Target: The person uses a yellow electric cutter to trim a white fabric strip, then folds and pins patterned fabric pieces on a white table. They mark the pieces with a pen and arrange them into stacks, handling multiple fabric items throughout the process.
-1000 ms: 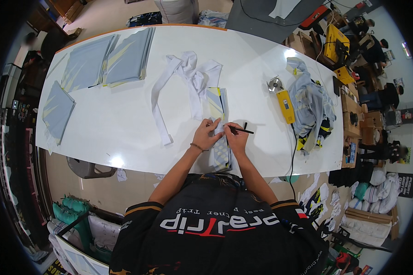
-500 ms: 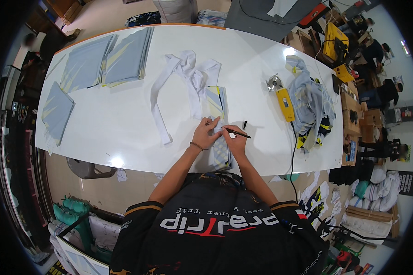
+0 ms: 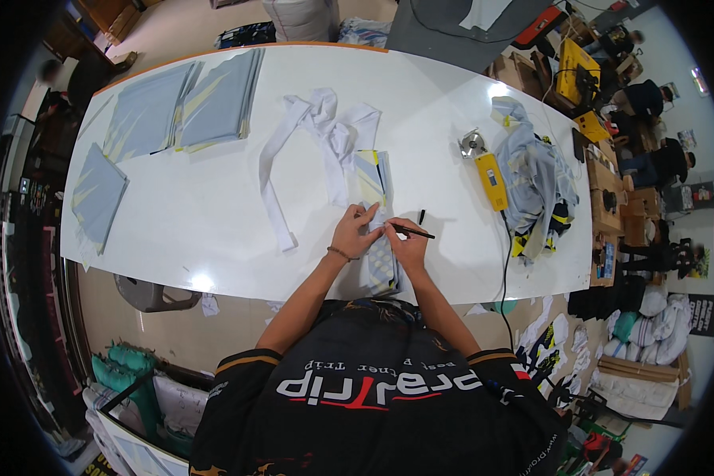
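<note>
A long, narrow stack of grey and yellow patterned fabric pieces (image 3: 382, 270) lies on the white table in front of me. My left hand (image 3: 355, 232) rests on its middle from the left, with thumb and forefinger apart, pressing the cloth. In my right hand (image 3: 408, 247) is a black pen (image 3: 415, 232), its tip down at the fabric close to my left thumb. The exact mark under the tip is too small to see. A black pen cap (image 3: 422, 216) lies just beyond my right hand. Crumpled white fabric strips (image 3: 323, 127) lie at the stack's far end.
To the right are a yellow electric rotary cutter (image 3: 491, 181) with a trailing cable and a heap of grey cloth (image 3: 531, 174). Folded grey fabric stacks (image 3: 151, 111) sit at the far left, another grey stack (image 3: 101, 194) nearer. Other people are at the far right.
Both hands, the pen and the fabric stay almost where they were. Only a very slight shift of the view shows.
</note>
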Demonstrator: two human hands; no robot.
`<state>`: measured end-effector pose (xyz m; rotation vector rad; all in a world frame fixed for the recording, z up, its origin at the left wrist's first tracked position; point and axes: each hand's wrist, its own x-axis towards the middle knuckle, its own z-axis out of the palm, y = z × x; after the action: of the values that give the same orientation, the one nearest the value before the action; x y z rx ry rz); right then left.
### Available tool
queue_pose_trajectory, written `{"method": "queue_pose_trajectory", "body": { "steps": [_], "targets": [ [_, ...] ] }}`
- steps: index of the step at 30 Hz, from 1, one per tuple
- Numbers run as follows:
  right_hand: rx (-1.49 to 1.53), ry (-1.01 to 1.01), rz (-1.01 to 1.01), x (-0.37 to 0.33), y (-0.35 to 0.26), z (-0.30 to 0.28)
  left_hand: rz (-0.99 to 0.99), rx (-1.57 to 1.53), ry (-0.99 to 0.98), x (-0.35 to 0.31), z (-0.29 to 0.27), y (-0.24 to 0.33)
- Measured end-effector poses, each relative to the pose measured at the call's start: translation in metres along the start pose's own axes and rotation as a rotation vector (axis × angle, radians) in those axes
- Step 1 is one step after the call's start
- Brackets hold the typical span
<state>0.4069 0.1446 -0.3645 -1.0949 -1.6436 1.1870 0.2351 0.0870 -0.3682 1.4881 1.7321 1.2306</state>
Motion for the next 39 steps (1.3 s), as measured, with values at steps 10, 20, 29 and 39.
{"method": "queue_pose_trajectory", "body": {
  "steps": [10, 20, 29, 39],
  "targets": [
    [0.069, 0.042, 0.064, -0.002, 0.002, 0.003, -0.015, -0.006, -0.003, 0.0, 0.0, 0.001],
    [0.099, 0.099, 0.168, -0.003, 0.008, 0.004, 0.003, 0.024, 0.003, 0.0, -0.001, 0.001],
    [0.138, 0.093, 0.224, -0.002, 0.007, -0.004, -0.02, -0.008, 0.009, 0.0, -0.001, 0.004],
    [0.131, 0.086, 0.242, -0.017, -0.009, -0.045, -0.24, 0.106, 0.034, -0.008, -0.002, 0.026]
  ]
}}
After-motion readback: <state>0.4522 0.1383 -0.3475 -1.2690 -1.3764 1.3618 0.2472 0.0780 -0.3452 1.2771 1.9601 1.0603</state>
